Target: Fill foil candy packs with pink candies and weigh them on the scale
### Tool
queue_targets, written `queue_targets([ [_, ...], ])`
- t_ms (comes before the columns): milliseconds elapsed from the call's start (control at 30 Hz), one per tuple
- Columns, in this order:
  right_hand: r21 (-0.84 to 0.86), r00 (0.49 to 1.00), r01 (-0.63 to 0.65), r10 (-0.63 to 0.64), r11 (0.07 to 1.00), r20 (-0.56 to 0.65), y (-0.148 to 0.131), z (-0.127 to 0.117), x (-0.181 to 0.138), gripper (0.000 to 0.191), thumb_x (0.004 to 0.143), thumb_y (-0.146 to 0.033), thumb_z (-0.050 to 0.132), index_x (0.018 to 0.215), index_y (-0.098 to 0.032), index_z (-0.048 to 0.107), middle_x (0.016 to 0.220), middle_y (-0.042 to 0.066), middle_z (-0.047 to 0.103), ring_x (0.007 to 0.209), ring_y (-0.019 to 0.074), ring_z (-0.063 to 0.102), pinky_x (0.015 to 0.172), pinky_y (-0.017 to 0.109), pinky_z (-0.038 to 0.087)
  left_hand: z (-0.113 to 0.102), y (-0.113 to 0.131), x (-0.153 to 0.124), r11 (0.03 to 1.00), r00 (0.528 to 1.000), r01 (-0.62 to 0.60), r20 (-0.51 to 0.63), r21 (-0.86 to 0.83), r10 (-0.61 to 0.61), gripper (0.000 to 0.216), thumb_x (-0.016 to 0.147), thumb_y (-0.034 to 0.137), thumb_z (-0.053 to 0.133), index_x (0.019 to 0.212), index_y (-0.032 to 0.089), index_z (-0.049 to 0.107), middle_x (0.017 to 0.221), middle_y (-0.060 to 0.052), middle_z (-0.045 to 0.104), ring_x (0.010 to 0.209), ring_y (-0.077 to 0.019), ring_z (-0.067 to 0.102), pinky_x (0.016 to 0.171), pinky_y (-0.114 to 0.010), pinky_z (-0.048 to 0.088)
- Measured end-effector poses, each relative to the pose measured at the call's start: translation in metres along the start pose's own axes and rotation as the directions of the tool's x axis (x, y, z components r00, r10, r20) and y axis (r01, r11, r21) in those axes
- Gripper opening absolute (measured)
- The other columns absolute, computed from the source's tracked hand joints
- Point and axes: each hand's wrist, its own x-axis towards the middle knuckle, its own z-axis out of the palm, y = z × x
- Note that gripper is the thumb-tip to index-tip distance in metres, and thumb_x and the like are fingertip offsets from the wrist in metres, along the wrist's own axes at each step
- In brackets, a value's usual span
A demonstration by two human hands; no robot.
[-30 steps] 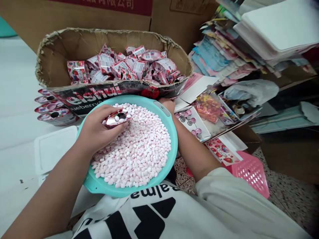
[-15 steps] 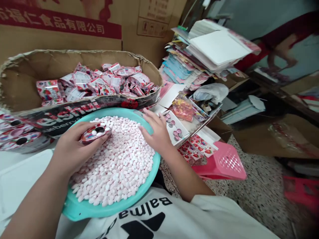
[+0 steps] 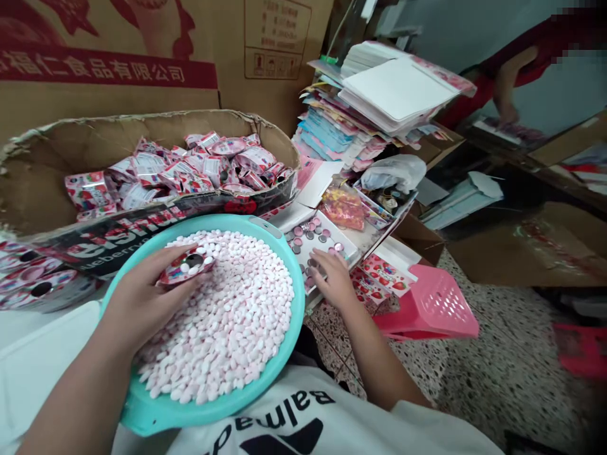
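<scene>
My left hand [image 3: 147, 291] is closed around a small red-and-white candy box [image 3: 173, 273], its round dark hole facing up with a few candies on top. Beneath it is a turquoise basin [image 3: 298, 284] heaped with pale pink and white candies [image 3: 227, 322]. To the right, my right hand [image 3: 334, 281] reaches over a white tray [image 3: 348, 243], its fingers apart and touching small round pink and silver caps [image 3: 310, 230]. Whether a cap sits between those fingertips is hard to see.
Behind the basin, a cut-down carton [image 3: 42, 142] holds many strawberry-printed boxes [image 3: 190, 167]. More boxes [image 3: 40, 284] stand at left. A stack of printed card [image 3: 341, 120], a bag of coloured pieces [image 3: 344, 205] and a pink plastic stool [image 3: 434, 303] are right. A co-worker's arm [image 3: 507, 88] shows far right.
My right hand has moved right, from the basin's rim to the caps in the white tray. The left hand still holds the candy box over the basin. The view has shifted slightly.
</scene>
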Motion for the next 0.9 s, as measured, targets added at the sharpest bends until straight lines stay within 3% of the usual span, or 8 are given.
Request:
queue_targets([
  [100,0.04,0.985,0.038,-0.031,0.998,-0.169,-0.003,-0.014,0.023,0.038,0.09,-0.03,0.05,0.124,-0.018,0.063,0.132,0.015,0.062,0.125,0.0294,0.056,0.111,0.058,0.035,0.002,-0.003,-0.002,0.991,0.991,-0.13,-0.027,-0.003,0.13,0.042,0.079,0.047,0.069,0.116,0.025,0.067,0.116,-0.004,0.07,0.107,-0.0249,0.065,0.093,-0.034,0.053],
  [200,0.169,0.933,0.21,-0.146,0.963,-0.33,-0.045,-0.043,0.039,0.034,0.092,-0.025,0.05,0.123,-0.022,0.063,0.127,0.011,0.065,0.12,0.0247,0.059,0.106,0.049,0.045,0.001,-0.003,-0.002,0.986,0.985,-0.165,-0.044,-0.012,0.164,0.041,0.079,0.044,0.071,0.114,0.024,0.068,0.112,-0.005,0.072,0.102,-0.0242,0.067,0.091,-0.034,0.054],
  [233,0.217,0.921,0.288,-0.209,0.933,-0.328,-0.067,-0.052,0.042,0.033,0.092,-0.024,0.051,0.122,-0.023,0.063,0.127,0.009,0.065,0.12,0.0231,0.059,0.106,0.046,0.045,0.001,-0.002,-0.002,0.985,0.984,-0.173,-0.05,-0.017,0.172,0.041,0.079,0.044,0.071,0.114,0.023,0.068,0.112,-0.005,0.072,0.101,-0.024,0.067,0.091,-0.034,0.054],
  [333,0.326,0.916,0.4,-0.371,0.856,-0.15,-0.137,-0.064,0.049,0.037,0.095,-0.026,0.049,0.13,-0.021,0.058,0.133,0.01,0.061,0.126,0.0214,0.055,0.109,0.043,0.044,-0.001,-0.001,-0.003,0.98,0.976,-0.197,-0.096,-0.03,0.193,0.042,0.078,0.042,0.073,0.114,0.022,0.069,0.111,-0.005,0.073,0.098,-0.0235,0.068,0.088,-0.033,0.055],
  [467,0.336,0.893,0.427,-0.449,0.84,-0.012,-0.199,-0.046,0.055,0.043,0.095,-0.024,0.044,0.135,-0.013,0.054,0.138,0.015,0.057,0.13,0.0234,0.052,0.111,0.042,0.043,-0.001,-0.002,-0.004,0.974,0.966,-0.223,-0.142,-0.04,0.216,0.039,0.079,0.038,0.072,0.112,0.019,0.069,0.107,-0.007,0.073,0.095,-0.0227,0.069,0.084,-0.031,0.055],
  [667,0.334,0.916,0.393,-0.399,0.857,-0.053,-0.223,-0.012,0.043,0.053,0.086,-0.007,0.04,0.138,-0.012,0.052,0.141,0.015,0.055,0.134,0.0236,0.048,0.116,0.043,0.04,0.001,-0.003,-0.003,0.958,0.954,-0.284,-0.102,-0.028,0.28,0.035,0.079,0.027,0.068,0.112,0.018,0.068,0.108,-0.007,0.072,0.099,-0.0224,0.067,0.089,-0.032,0.051],
  [800,0.449,0.898,0.429,-0.422,0.784,-0.12,-0.233,-0.006,0.033,0.059,0.084,-0.003,0.038,0.142,-0.013,0.045,0.145,0.014,0.05,0.137,0.02,0.044,0.118,0.041,0.038,-0.002,0.001,-0.003,0.975,0.971,-0.22,-0.109,-0.04,0.214,0.033,0.077,0.02,0.065,0.109,0.019,0.069,0.106,-0.006,0.072,0.097,-0.0218,0.066,0.085,-0.031,0.052],
  [900,0.493,0.88,0.473,-0.418,0.731,-0.224,-0.23,-0.005,0.036,0.053,0.088,-0.004,0.038,0.138,-0.017,0.049,0.141,0.013,0.054,0.134,0.0193,0.047,0.116,0.041,0.039,-0.001,0.002,-0.004,0.978,0.973,-0.208,-0.105,-0.033,0.204,0.033,0.079,0.023,0.064,0.112,0.019,0.068,0.108,-0.006,0.072,0.098,-0.0217,0.066,0.087,-0.032,0.052],
])
